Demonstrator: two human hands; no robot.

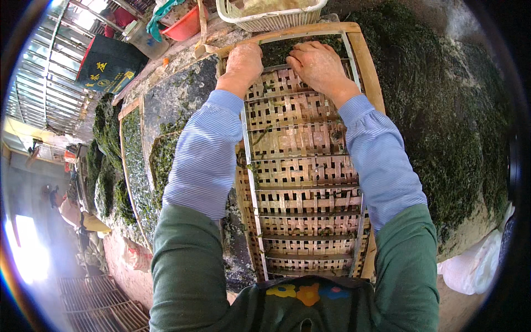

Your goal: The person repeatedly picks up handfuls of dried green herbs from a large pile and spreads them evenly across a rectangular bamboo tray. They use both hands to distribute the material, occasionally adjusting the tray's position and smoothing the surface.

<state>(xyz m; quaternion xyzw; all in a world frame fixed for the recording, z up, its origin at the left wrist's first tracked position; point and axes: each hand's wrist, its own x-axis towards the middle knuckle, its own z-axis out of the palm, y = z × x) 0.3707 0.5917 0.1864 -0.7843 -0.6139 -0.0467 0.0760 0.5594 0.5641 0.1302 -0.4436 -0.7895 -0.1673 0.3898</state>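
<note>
My left hand (244, 64) is curled at the far left corner of a narrow metal frame with crossbars (307, 189). My right hand (317, 66) lies palm down, fingers bent, over dark green leafy matter (276, 53) in the frame's farthest section. Its fingertips and whatever lies under both palms are hidden. Beneath the frame, a woven bamboo mat (298, 139) shows through the nearer sections, with a few green scraps on it. A wooden border (367, 70) runs along the mat's far and right sides.
Dark green leafy matter (431, 137) heaps up on the right. A white plastic basket (278, 20) and a red basin (186, 25) stand beyond the mat. At left are a dark bag with yellow writing (108, 66) and another wood-edged panel (137, 157). A white sack (473, 265) sits lower right.
</note>
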